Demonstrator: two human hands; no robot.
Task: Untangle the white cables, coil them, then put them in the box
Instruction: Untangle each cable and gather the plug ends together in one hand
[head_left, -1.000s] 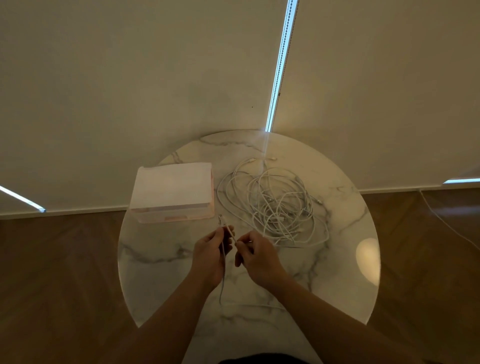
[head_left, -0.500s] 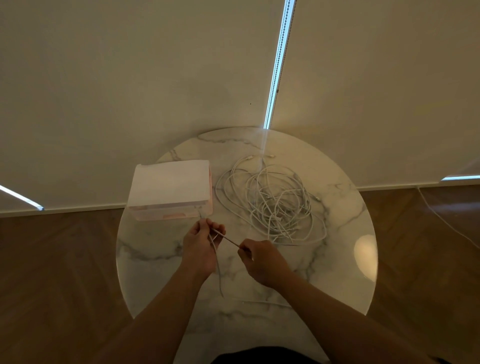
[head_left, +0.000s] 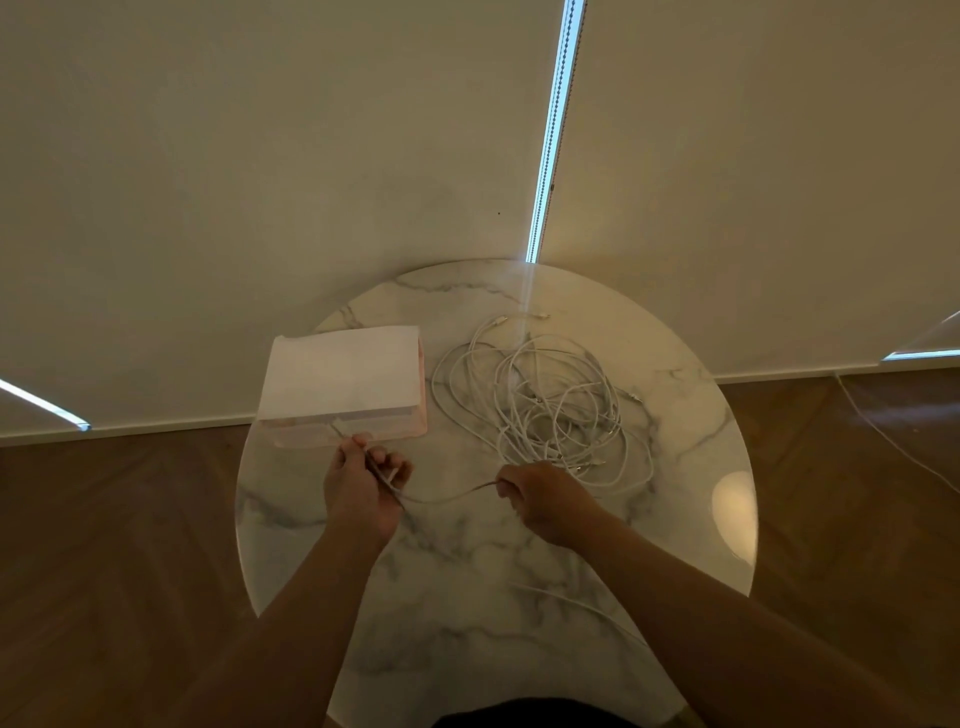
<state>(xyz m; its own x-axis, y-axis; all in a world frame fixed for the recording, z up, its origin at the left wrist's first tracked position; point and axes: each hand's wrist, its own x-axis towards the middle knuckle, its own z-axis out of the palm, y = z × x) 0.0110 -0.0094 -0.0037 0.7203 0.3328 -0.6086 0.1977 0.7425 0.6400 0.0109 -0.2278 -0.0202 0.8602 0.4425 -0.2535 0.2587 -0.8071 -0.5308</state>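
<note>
Head view — left hand (head_left: 361, 488) and right hand (head_left: 545, 501) pinch 1 white cable (head_left: 447, 500).

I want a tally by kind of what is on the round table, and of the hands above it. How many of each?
Hands: 2, the left hand and the right hand
Box: 1
Held cable, pinched by both hands: 1
Tangled heap of white cables: 1; its single cables cannot be counted
Total: 5
</note>
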